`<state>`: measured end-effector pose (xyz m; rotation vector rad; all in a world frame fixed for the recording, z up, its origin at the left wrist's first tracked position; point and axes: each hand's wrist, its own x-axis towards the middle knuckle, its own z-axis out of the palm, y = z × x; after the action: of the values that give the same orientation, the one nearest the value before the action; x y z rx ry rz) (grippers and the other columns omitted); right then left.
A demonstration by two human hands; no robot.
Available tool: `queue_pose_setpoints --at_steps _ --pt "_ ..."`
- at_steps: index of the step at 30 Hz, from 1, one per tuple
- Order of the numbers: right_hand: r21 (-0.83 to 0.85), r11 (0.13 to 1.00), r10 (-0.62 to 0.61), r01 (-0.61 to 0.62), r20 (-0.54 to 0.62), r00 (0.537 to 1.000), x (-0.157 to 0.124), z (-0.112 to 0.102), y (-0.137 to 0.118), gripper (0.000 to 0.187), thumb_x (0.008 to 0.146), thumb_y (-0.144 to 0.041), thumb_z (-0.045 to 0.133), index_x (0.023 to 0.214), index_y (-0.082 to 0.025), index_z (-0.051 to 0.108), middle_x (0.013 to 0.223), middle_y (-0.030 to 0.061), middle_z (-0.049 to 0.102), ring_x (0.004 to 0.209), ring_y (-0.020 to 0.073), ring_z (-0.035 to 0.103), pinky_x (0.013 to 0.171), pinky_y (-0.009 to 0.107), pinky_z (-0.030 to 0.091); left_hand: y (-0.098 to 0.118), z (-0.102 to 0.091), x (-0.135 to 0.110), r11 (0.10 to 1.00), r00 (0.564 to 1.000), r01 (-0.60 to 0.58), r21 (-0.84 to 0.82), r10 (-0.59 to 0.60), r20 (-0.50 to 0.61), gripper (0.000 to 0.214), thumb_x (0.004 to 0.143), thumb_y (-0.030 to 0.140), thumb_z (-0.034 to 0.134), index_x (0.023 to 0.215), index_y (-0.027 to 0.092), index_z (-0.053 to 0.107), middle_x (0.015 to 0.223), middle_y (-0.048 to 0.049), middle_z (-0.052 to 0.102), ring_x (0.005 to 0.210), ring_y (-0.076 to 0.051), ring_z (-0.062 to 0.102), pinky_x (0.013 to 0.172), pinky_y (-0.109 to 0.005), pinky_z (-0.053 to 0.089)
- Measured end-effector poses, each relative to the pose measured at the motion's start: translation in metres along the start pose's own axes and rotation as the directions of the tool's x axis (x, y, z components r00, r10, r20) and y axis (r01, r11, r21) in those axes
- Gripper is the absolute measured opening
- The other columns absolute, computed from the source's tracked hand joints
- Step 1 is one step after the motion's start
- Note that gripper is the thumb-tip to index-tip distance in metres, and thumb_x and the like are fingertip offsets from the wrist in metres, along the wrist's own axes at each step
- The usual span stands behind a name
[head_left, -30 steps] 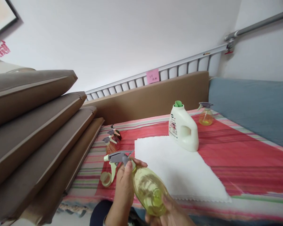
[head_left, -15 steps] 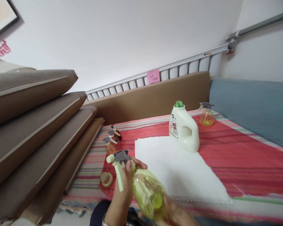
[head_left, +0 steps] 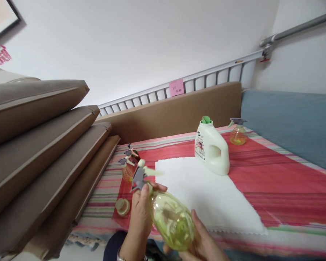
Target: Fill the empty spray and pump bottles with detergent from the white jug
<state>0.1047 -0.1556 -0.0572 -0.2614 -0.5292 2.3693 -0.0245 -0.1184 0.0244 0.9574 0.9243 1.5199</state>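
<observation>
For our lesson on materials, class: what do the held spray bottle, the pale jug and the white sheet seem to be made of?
Spray bottle: probably plastic, glossy and see-through yellow-green; bright highlights show the gloss, though glass remains possible.
Pale jug: likely opaque plastic with a soft sheen, going by its built-in handle.
White sheet: matt, perhaps fabric or paper; its scalloped edge doesn't settle which.
</observation>
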Motion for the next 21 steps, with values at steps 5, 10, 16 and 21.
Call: queue_pose_setpoints --at_steps 5,10,16,21 --pt "0.082 0.996 0.036 -0.030 -0.076 0.996 0.005 0.006 0.001 0.077 0.078 -0.073 0.028 0.098 -0.008 0.064 0.049 0.0052 0.061 0.035 0.0074 0.052 0.035 0.012 0.040 -0.004 0.000 -0.001 0.998 0.999 -0.025 -0.064 0.027 0.030 0.027 0.081 0.042 0.053 0.076 0.016 0.057 0.072 -0.0073 0.070 0.077 -0.022 0.066 0.077 -0.034 0.046" --pt "-0.057 0.955 -0.296 0.291 -0.137 0.945 0.004 0.005 0.007 0.066 0.057 -0.051 0.077 0.115 -0.029 0.053 0.069 -0.0034 0.067 0.035 0.0048 0.051 0.039 0.016 0.046 -0.003 -0.002 0.000 0.996 1.000 -0.021 -0.088 0.019 -0.015 0.027 0.079 0.042 0.056 0.077 0.014 0.057 0.072 -0.0080 0.069 0.074 -0.021 0.065 0.071 -0.033 0.046" --pt "0.064 0.988 0.136 -0.139 0.052 0.989 0.007 -0.003 0.000 0.085 0.076 -0.076 0.021 0.095 -0.005 0.064 0.046 0.0064 0.061 0.029 0.0056 0.047 0.027 0.011 0.029 0.001 0.001 -0.003 0.999 0.998 -0.029 -0.025 0.030 0.055 0.030 0.078 0.043 0.054 0.075 0.013 0.061 0.074 -0.0101 0.070 0.066 -0.019 0.063 0.063 -0.028 0.045" --pt "-0.022 0.989 -0.149 0.148 -0.141 0.979 0.005 -0.004 0.010 0.066 0.064 -0.065 0.062 0.111 -0.018 0.058 0.057 0.0028 0.067 0.046 0.0111 0.060 0.043 0.015 0.045 -0.002 0.000 -0.003 0.996 0.998 -0.056 0.066 0.056 -0.005 0.033 0.078 0.044 0.052 0.072 0.014 0.062 0.072 -0.0096 0.070 0.061 -0.019 0.062 0.059 -0.028 0.046"
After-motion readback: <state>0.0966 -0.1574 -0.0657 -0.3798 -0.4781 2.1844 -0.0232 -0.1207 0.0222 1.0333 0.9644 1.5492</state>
